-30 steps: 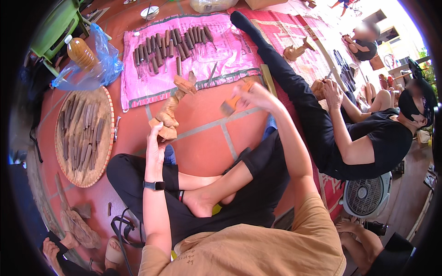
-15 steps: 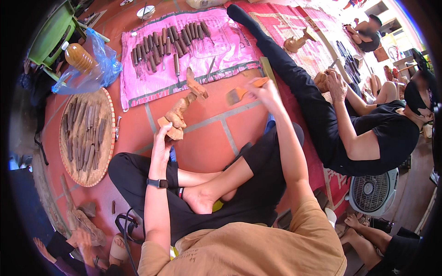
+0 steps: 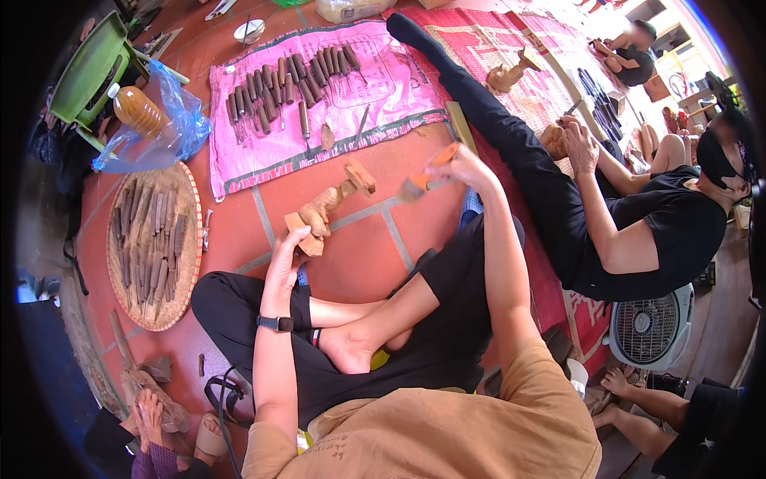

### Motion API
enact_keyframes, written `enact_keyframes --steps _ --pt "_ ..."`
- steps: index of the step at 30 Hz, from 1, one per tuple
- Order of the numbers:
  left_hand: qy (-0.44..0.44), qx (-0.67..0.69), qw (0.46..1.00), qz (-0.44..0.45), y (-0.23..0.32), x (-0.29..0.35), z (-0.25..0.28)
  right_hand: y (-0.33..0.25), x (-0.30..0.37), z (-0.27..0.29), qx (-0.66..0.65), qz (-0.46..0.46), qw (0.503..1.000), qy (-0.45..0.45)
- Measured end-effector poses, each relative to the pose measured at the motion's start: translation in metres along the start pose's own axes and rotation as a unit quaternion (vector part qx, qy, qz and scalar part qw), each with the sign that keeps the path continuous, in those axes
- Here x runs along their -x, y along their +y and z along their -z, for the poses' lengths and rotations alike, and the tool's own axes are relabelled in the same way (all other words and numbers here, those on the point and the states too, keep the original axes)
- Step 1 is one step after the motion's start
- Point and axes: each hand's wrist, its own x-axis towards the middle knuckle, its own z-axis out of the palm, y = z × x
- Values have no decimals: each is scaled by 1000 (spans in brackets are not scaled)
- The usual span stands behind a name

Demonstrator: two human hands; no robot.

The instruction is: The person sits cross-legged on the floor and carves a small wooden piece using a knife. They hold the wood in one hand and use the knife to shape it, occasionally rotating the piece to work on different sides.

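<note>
My left hand (image 3: 289, 254) grips the base of a carved wooden figure (image 3: 322, 209), which is held tilted over the tiled floor, its narrow end toward the upper right. In my right hand (image 3: 463, 169) is a flat paintbrush (image 3: 416, 187) with an orange handle, its dark bristles pointing down and left. The brush is apart from the figure, a short way to its right. Beyond the carving, a pink sheet (image 3: 263, 164) bears several dark-handled carving tools (image 3: 304, 120). A small brown piece (image 3: 328, 136) lies at the sheet's near edge.
A round woven tray (image 3: 191, 263) of more tools lies at left, below a blue plastic bag (image 3: 185, 120) and an orange-brown bottle (image 3: 137, 110). To my right a co-worker (image 3: 638, 215) sits working on wood, leg stretched along the red mat (image 3: 471, 40). A fan (image 3: 650, 329) stands behind.
The carved figure has tilted to the right and moved slightly right and down in my left hand. The brush has dropped a little and turned in my right hand.
</note>
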Motion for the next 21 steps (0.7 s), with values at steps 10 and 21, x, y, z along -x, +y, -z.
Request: enact_keyframes --steps 10,21 --pt "-73 -128 989 10 -9 -1 -15 8 -14 6 -110 26 976 184" --pt "-62 -122 990 15 -10 6 -18 13 -53 -13 73 53 954 286"
